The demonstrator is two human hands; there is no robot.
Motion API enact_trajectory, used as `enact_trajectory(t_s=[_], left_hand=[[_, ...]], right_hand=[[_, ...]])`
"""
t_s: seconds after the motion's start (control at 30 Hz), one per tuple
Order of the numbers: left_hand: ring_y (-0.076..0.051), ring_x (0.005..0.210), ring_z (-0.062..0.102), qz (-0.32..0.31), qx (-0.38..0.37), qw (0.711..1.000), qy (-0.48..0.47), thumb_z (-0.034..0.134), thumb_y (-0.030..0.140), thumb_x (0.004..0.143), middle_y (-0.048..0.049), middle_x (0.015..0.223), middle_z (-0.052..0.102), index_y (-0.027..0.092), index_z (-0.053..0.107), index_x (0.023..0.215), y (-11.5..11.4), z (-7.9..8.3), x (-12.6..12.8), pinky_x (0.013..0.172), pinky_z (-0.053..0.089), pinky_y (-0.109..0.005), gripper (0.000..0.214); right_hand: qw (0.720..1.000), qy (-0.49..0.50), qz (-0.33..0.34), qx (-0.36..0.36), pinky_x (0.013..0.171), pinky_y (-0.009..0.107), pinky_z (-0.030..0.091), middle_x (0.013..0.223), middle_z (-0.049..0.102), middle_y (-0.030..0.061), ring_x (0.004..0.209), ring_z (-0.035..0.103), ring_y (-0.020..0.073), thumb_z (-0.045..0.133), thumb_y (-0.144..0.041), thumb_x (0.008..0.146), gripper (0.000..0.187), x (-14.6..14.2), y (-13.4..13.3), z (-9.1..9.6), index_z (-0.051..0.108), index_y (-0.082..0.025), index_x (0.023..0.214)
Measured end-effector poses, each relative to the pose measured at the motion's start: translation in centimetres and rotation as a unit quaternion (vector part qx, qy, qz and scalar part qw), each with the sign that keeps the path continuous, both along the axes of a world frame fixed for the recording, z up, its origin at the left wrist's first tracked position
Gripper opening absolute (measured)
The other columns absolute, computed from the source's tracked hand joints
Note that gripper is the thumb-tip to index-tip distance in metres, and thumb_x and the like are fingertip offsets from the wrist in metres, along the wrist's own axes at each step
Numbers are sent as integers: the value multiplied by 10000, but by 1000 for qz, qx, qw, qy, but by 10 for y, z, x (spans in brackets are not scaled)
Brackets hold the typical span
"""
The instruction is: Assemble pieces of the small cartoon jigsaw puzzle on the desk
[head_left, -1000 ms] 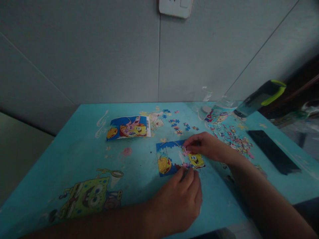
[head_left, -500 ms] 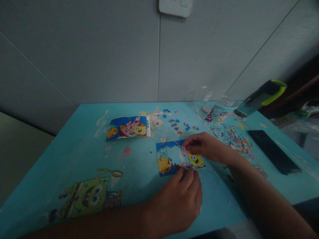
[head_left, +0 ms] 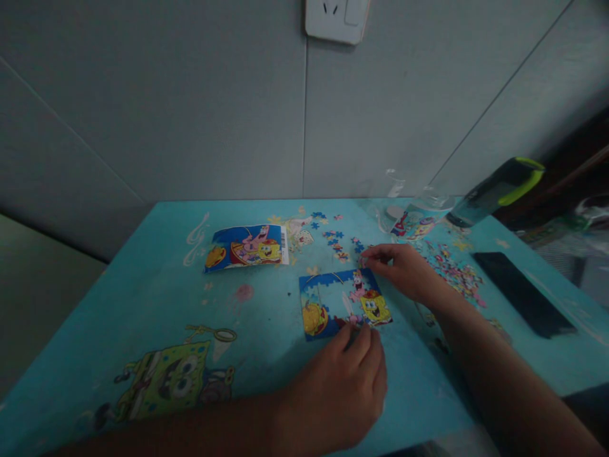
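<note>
A partly built cartoon jigsaw puzzle (head_left: 333, 298) lies in the middle of the turquoise table (head_left: 143, 304). My left hand (head_left: 340, 387) rests at the puzzle's near edge, fingers curled, fingertips touching the bottom border. My right hand (head_left: 404, 270) sits just beyond the puzzle's far right corner, its fingers pinched on a small puzzle piece (head_left: 363, 259) by the loose pieces (head_left: 340, 244). A printed reference picture (head_left: 247, 246) lies further left.
A heap of loose pieces (head_left: 451, 270) spreads at the right, beside a clear plastic bag (head_left: 412, 219). A black phone (head_left: 521, 292) lies at the right edge. A dark bottle with a green cap (head_left: 499, 190) leans at the back right. A wall socket (head_left: 337, 19) is above.
My right hand has lifted off the puzzle's middle and moved up to the loose pieces beyond it, uncovering the pink and yellow figures. The left hand stays put.
</note>
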State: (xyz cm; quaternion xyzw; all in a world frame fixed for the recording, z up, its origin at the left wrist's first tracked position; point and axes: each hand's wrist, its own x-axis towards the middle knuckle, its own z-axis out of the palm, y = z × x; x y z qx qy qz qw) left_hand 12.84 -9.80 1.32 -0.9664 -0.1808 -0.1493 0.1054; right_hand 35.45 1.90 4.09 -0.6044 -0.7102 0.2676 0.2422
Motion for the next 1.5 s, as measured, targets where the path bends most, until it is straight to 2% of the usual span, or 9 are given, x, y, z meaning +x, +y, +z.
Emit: enact_trajectory(t_s=[0.3, 0.6, 0.77, 0.93, 1.03, 1.3, 1.5], left_hand=[[-354, 1282, 565, 2, 6, 1000, -4, 441, 279, 1046, -231, 1379, 602, 14, 618, 1316, 0, 1, 0, 1064, 451, -517, 418], [-348, 1256, 581, 0, 18, 1000, -3, 453, 285, 1039, -226, 1366, 617, 21, 632, 1301, 1, 4, -1, 1041, 462, -519, 412], [-358, 1259, 582, -2, 22, 1000, 1, 445, 274, 1040, -232, 1369, 613, 17, 627, 1304, 2, 5, -1, 1029, 465, -523, 412], [-362, 1274, 572, -1, 23, 1000, -4, 467, 284, 1037, -227, 1374, 612, 15, 623, 1312, 0, 1, 0, 1071, 436, -534, 415], [-358, 1272, 573, -1, 26, 1000, -10, 469, 287, 1039, -225, 1368, 616, 8, 618, 1319, -1, -1, 0, 1080, 430, -528, 422], [-354, 1277, 571, 1, 35, 999, -14, 470, 307, 1046, -224, 1365, 619, 21, 632, 1305, 0, -2, 1, 1076, 418, -525, 418], [-361, 1278, 569, -3, 41, 999, -15, 508, 322, 1025, -227, 1362, 619, 26, 638, 1294, 0, -6, 2, 1075, 408, -533, 421]], right_hand=[[998, -57, -23, 35, 722, 362, 498, 890, 786, 67, 753, 673, 224, 615, -335, 903, 261, 1, 4, -5, 803, -199, 1023], [998, -43, -32, 37, 718, 352, 498, 912, 789, 73, 766, 681, 226, 625, -346, 908, 262, -4, 4, -4, 798, -194, 1033], [997, -29, -29, 58, 710, 338, 489, 925, 788, 66, 750, 665, 214, 618, -347, 904, 278, 3, 7, -6, 796, -193, 1053], [989, -39, -109, 93, 687, 339, 485, 870, 781, 86, 722, 670, 221, 623, -355, 885, 320, 17, 14, -7, 791, -164, 1079], [985, -42, -139, 88, 644, 335, 471, 867, 784, 90, 656, 646, 205, 614, -375, 882, 343, 20, 16, -7, 789, -163, 1088], [981, -42, -163, 99, 666, 335, 482, 945, 793, 102, 686, 665, 206, 600, -381, 886, 360, 27, 22, -15, 782, -158, 1102], [983, -38, -146, 107, 608, 310, 470, 909, 790, 79, 636, 646, 187, 584, -395, 911, 365, 24, 28, -24, 770, -162, 1120]])
